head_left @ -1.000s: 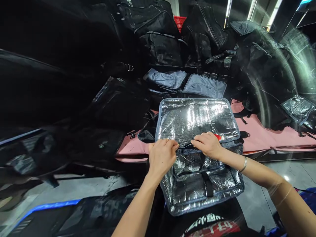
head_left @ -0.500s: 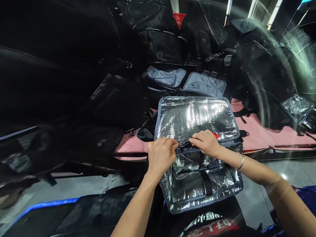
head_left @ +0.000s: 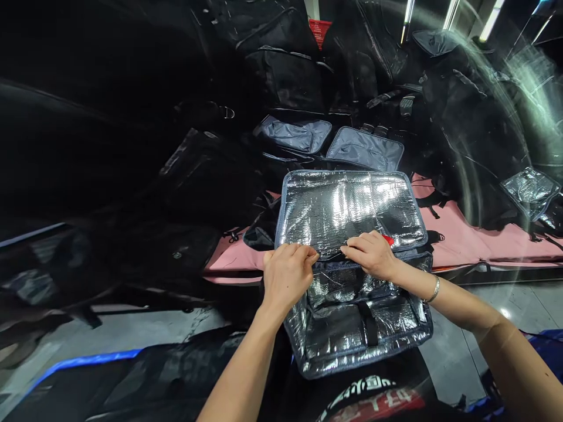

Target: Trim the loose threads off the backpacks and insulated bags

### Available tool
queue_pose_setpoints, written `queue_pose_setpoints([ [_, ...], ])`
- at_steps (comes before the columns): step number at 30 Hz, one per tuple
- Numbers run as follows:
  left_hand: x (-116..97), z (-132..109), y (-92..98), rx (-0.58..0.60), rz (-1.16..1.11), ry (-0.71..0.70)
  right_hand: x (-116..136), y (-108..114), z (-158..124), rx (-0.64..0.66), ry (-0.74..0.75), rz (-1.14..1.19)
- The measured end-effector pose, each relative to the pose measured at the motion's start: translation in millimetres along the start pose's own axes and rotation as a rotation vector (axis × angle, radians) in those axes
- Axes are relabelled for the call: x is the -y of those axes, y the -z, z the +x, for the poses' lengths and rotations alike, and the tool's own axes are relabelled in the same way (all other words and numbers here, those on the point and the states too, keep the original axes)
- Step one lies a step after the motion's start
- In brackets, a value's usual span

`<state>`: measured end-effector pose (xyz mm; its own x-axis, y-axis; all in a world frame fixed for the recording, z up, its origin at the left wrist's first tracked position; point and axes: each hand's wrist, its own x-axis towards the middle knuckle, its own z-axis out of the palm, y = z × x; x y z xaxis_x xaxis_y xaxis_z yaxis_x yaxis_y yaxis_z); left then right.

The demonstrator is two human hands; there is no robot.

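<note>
An unfolded bag with a shiny silver lining (head_left: 347, 205) lies in front of me, its flap laid back and its lower compartment facing up. My left hand (head_left: 291, 272) is closed at the left part of the fold between flap and compartment, thumb and fingers pinched on the bag's edge. Right of it, my right hand (head_left: 372, 253) pinches at the same seam, with the fingertips together. A small red item (head_left: 387, 240) shows behind the right hand's knuckles; what it is stays unclear. A black strap (head_left: 368, 324) crosses the compartment.
Pink material (head_left: 492, 237) spreads beneath and beside the bag. Two grey-blue panels (head_left: 366, 149) lie beyond it among piled black bags (head_left: 292, 79). A red basket (head_left: 319, 32) stands at the back. At the lower left is a black item with a blue edge (head_left: 94, 360).
My right hand has shifted slightly to the right along the seam, widening the gap between the hands. My left hand stays where it was.
</note>
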<state>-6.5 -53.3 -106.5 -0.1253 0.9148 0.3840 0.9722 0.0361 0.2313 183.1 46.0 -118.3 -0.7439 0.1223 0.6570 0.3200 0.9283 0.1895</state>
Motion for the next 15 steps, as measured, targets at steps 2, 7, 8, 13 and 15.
queue_pose_setpoints([
  [2, -0.6, 0.4, 0.0, -0.004, 0.011, -0.002, 0.8, 1.1, 1.0, -0.003, 0.016, -0.015],
  [7, -2.0, 0.3, 1.9, 0.008, 0.019, -0.006, 1.9, -1.8, 3.6, 0.009, 0.022, -0.007],
  [8, -2.2, 0.2, 2.3, 0.009, 0.017, -0.005, 1.9, -2.5, 3.9, 0.017, 0.018, -0.004],
  [13, -3.2, 0.3, 3.4, 0.019, 0.016, -0.001, 2.2, -3.2, 4.8, 0.058, 0.011, -0.002],
  [15, -3.0, 0.7, 3.3, 0.023, 0.014, -0.001, 2.8, -3.1, 5.2, 0.063, 0.013, -0.007],
])
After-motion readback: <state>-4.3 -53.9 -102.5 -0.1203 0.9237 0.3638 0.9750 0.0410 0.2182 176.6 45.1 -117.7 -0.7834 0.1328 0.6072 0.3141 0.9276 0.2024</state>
